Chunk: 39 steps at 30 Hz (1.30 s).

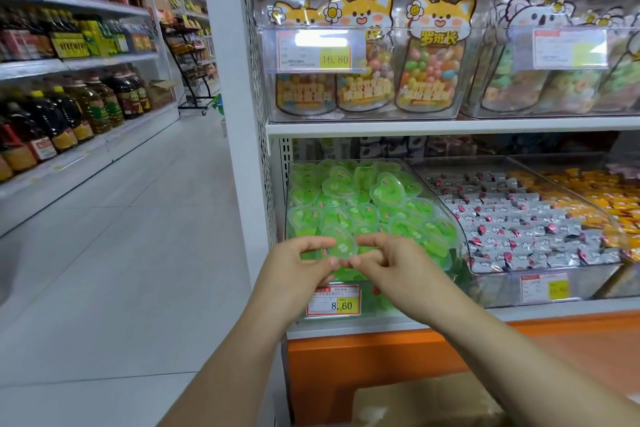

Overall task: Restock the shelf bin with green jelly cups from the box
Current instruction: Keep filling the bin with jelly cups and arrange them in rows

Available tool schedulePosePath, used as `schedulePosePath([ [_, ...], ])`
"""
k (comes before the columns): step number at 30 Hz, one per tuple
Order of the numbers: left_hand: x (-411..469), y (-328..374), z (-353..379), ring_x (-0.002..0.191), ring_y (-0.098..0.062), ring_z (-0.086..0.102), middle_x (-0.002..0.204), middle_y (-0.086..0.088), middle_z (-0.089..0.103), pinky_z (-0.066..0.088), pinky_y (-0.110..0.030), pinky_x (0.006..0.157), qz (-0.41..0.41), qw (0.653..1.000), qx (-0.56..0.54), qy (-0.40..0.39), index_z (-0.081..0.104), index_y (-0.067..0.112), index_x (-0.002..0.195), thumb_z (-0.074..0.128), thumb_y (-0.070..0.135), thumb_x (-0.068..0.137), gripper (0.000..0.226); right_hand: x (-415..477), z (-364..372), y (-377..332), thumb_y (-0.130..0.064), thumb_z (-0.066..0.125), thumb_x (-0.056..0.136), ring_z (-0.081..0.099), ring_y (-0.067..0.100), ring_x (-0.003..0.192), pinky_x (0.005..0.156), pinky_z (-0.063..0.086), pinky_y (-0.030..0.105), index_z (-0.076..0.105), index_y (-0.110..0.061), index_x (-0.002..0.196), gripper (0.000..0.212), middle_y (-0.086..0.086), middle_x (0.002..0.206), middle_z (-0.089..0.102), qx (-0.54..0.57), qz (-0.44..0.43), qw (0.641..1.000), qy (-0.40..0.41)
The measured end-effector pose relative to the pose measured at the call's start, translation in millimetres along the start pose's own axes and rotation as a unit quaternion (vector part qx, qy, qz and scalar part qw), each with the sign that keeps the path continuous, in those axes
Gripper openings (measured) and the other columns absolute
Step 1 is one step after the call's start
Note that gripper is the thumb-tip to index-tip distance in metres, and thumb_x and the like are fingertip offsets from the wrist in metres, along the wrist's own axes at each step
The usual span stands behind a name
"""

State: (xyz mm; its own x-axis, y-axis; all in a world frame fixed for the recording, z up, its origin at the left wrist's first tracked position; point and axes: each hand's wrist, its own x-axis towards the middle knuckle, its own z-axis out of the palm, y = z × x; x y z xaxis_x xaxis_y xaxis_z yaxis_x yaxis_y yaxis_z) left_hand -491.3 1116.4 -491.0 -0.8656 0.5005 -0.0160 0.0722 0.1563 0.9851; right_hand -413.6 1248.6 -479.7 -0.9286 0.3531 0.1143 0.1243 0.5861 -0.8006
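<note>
Two hands meet in the lower middle of the frame. The left hand (298,263) and the right hand (391,260) each pinch, with thumb and curled fingers, opposite sides of one green heart-shaped jelly cup (341,246). The cup is held just in front of the clear shelf bin (458,246), above its front edge.

The bin holds a heap of the same green cups, too many and too overlapped to count. One price tag (334,301) reading 8.60 hangs on the bin's front, below the hands.

That bin is the leftmost of three on the lower shelf. The second bin (519,225) holds silver wrapped sweets with pink marks, and the third (595,198) holds orange wrapped sweets.

On the shelf above stand two clear bins. The left one holds three fox-faced pouches (436,55) of coloured sweets behind a tag (322,51) reading 16.80. The right one holds koala-faced pouches (540,55) whose number is unclear.

A blurred cardboard box (426,402) sits at the bottom right of the frame, under the right forearm. At the left of the frame, shelves carry rows of oil bottles (86,107).
</note>
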Motion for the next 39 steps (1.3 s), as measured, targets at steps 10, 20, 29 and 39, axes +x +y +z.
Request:
schedulePosePath([
  [10, 7, 1, 11, 0.078, -0.014, 0.070, 0.097, -0.007, 0.071, 0.054, -0.032, 0.085, -0.029, 0.998, -0.051, 0.024, 0.065, 0.017, 0.111, 0.070, 0.009, 0.083, 0.030, 8, -26, 36, -0.031, 0.082, 0.064, 0.061, 0.021, 0.090, 0.071, 0.044, 0.033, 0.071, -0.030, 0.101, 0.038, -0.012, 0.101, 0.068, -0.384, -0.202, 0.890, 0.138],
  [20, 20, -7, 17, 0.079, -0.012, 0.070, 0.099, -0.007, 0.071, 0.053, -0.025, 0.082, -0.026, 0.997, -0.054, 0.049, 0.064, 0.016, 0.115, 0.070, 0.009, 0.082, 0.034, 24, -16, 52, -0.025, 0.059, 0.075, 0.065, 0.017, 0.081, 0.082, 0.031, 0.030, 0.074, -0.027, 0.091, 0.022, -0.010, 0.094, 0.073, -0.365, -0.266, 0.872, 0.188],
  [29, 19, -4, 17, 0.077, -0.007, 0.069, 0.119, -0.006, 0.064, 0.053, -0.019, 0.078, -0.012, 0.999, -0.024, 0.040, 0.062, 0.018, 0.119, 0.069, 0.011, 0.084, 0.036, 26, -25, 59, -0.010, 0.062, 0.069, 0.065, 0.012, 0.093, 0.099, 0.028, 0.031, 0.072, -0.020, 0.099, 0.034, -0.006, 0.104, 0.071, -0.333, -0.276, 0.892, 0.132],
  [39, 11, -4, -6, 0.078, -0.012, 0.067, 0.094, 0.006, 0.070, 0.054, -0.032, 0.081, 0.058, 0.991, 0.104, 0.057, 0.063, 0.028, 0.111, 0.066, 0.013, 0.085, 0.030, 59, -38, 38, -0.026, 0.061, 0.086, 0.045, 0.026, 0.123, 0.104, 0.035, 0.043, 0.050, -0.016, 0.130, 0.047, 0.005, 0.135, 0.046, -0.240, -0.101, 0.943, 0.209],
])
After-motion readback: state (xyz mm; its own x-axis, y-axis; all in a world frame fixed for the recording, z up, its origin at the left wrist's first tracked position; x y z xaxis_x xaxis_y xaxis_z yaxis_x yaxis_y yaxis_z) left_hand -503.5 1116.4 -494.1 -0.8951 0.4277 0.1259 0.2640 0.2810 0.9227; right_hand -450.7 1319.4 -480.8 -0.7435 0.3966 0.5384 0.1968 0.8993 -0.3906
